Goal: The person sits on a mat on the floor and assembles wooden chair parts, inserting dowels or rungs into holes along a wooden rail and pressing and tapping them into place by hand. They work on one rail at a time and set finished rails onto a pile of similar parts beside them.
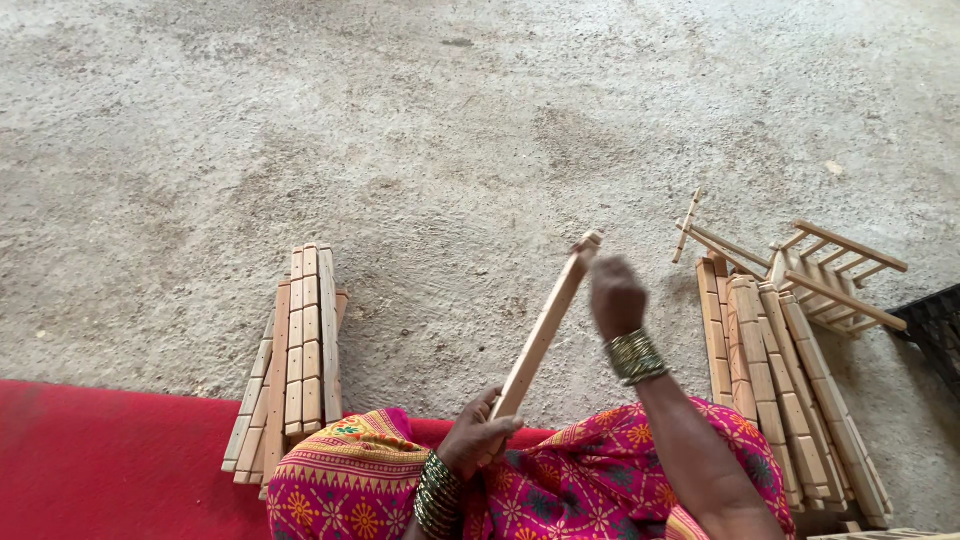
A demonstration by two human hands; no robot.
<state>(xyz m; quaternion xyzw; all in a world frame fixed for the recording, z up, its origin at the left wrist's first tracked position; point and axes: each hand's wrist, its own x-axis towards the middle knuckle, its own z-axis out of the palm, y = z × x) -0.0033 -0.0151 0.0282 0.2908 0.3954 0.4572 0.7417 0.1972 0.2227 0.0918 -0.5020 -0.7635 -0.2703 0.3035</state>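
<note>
Rough concrete floor (450, 130); red mat (110, 460) at near edge; hands above.

Single head-worn view, looking steeply down past lap onto concrete floor (450, 120), hands close below.

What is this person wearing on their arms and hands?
Both forearms are bare, with no sleeves or gloves. The left hand has a thick stack of gold-green bangles at its wrist; the right hand has a narrower, similar stack.
</note>
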